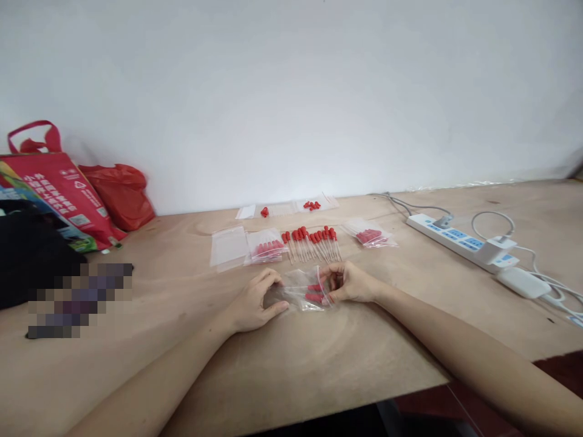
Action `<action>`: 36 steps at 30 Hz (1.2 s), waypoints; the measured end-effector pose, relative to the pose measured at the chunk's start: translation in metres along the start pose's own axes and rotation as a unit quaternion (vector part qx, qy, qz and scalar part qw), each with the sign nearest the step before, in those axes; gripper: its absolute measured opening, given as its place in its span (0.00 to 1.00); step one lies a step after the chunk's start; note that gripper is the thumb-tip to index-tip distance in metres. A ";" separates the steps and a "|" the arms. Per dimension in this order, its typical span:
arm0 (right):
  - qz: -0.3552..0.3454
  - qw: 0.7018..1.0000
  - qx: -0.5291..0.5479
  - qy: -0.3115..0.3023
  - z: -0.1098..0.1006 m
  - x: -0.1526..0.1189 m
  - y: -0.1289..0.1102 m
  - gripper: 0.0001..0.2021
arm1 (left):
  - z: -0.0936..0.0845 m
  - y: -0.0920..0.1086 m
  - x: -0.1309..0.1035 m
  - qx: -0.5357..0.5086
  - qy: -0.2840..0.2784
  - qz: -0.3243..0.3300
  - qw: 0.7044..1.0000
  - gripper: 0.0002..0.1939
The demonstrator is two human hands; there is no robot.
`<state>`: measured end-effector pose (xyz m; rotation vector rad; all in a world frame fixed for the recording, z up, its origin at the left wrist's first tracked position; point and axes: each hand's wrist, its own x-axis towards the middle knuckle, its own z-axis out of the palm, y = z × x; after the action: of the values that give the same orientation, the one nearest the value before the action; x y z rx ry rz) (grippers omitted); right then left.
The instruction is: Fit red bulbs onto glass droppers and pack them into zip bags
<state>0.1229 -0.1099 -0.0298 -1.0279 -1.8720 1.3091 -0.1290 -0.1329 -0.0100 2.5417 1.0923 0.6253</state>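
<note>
My left hand (257, 301) curls round the left end of a clear zip-lock bag (296, 297), its thumb and fingers on either side of the plastic. At the bag's right end, the mouth with the pink seal line, my right hand (348, 284) pinches with thumb and fingertips. Red-bulbed droppers (313, 297) show in the bag near that mouth; my right fingers partly hide them. Just beyond the hands lies a row of loose droppers (312, 238) with red bulbs and clear stems. Filled bags of droppers (268, 247) (371, 235) flank the row.
Flat empty bags (228, 246) lie at left of the row. Farther back are clear tubes (281, 210) and loose red bulbs (312, 206) on plastic. A power strip (460, 240) with chargers and cables is at right. Red bags (121, 194) and a black cloth (31, 255) sit at left.
</note>
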 end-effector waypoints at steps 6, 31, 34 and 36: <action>0.031 0.998 0.020 0.057 -0.001 0.005 0.005 0.17 | -0.008 -0.006 0.000 -0.060 -0.047 0.022 0.997 0.10; 0.171 0.875 -0.354 0.283 -0.057 0.077 0.013 0.12 | 0.002 0.000 0.001 0.049 -0.096 0.027 0.994 0.19; 0.172 0.874 -0.356 0.281 -0.055 0.079 0.012 0.10 | 0.000 0.002 -0.002 0.014 -0.070 0.023 0.997 0.18; 0.167 0.875 -0.358 0.279 -0.054 0.079 0.011 0.11 | 0.000 0.003 -0.003 -0.009 -0.075 0.023 0.997 0.18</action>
<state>0.1308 -0.0142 -0.0191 -1.9336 -1.7597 0.3381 -0.1298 -0.1370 -0.0095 2.5577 0.9742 0.4455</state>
